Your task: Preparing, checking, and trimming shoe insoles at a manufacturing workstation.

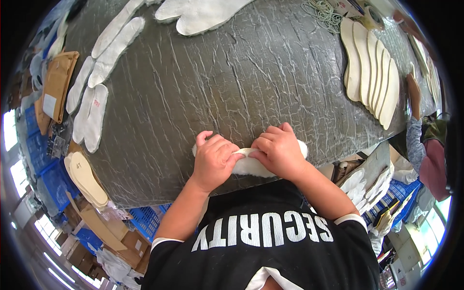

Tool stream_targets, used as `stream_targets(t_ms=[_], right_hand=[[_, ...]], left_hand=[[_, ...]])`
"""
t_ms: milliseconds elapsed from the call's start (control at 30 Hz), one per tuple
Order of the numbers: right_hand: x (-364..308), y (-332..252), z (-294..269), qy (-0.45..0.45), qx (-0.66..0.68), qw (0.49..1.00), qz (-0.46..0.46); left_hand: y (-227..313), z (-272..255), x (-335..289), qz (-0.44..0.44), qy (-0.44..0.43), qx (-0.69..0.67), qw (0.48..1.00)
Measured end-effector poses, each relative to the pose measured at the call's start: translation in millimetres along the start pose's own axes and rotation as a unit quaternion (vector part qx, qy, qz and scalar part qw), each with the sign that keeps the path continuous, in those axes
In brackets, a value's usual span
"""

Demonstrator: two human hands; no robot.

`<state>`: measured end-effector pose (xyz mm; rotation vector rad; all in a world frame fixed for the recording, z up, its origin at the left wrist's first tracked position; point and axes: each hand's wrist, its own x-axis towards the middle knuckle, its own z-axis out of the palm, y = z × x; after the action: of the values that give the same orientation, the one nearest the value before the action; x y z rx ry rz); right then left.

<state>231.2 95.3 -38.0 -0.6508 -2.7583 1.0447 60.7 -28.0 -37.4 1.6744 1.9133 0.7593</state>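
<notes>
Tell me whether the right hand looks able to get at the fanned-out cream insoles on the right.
Probably yes: only dark tabletop shows between the right hand and the cream insoles, though that hand would first have to release the white fleecy piece.

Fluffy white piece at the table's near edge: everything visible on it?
The white piece looks soft and fleecy, with a smoother cream strip at its upper middle. It is elongated, held crosswise at the near edge of the dark table. The left-hand grip and right-hand grip pinch it near the middle; its ends show past both. Both grips hide part of it.
</notes>
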Motion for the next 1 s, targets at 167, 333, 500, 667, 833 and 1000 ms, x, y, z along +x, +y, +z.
stream_targets(t_ms=[167,333,500,667,833,1000], right_hand=[[-12.0,-19.3,2.5,-0.004,-0.098,0.995,-0.008],[-30.9,-16.2,31.5,-0.039,-0.121,0.986,-0.110],[-18.9,-10.9,35.7,-0.101,-0.151,0.980,-0.080],[-8.6,-14.0,36.3,-0.074,-0.133,0.987,-0.044],[-17.6,-3.9,34.3,0.058,-0.044,0.993,-0.094],[-20.1,-6.9,43.1,0.080,-0.070,0.978,-0.178]], left_hand=[[-6.3,-4.4,-3.1,-0.011,0.051,0.073,0.996],[-14.7,-1.7,-42.7,0.053,-0.081,0.232,0.968],[-21.8,8.0,-49.7,-0.018,-0.093,0.168,0.981],[-22.0,3.2,-40.5,-0.030,-0.067,0.154,0.985],[-27.1,-7.1,-36.8,-0.054,0.053,-0.024,0.997],[-20.3,-8.9,-17.5,-0.050,0.102,0.042,0.993]])
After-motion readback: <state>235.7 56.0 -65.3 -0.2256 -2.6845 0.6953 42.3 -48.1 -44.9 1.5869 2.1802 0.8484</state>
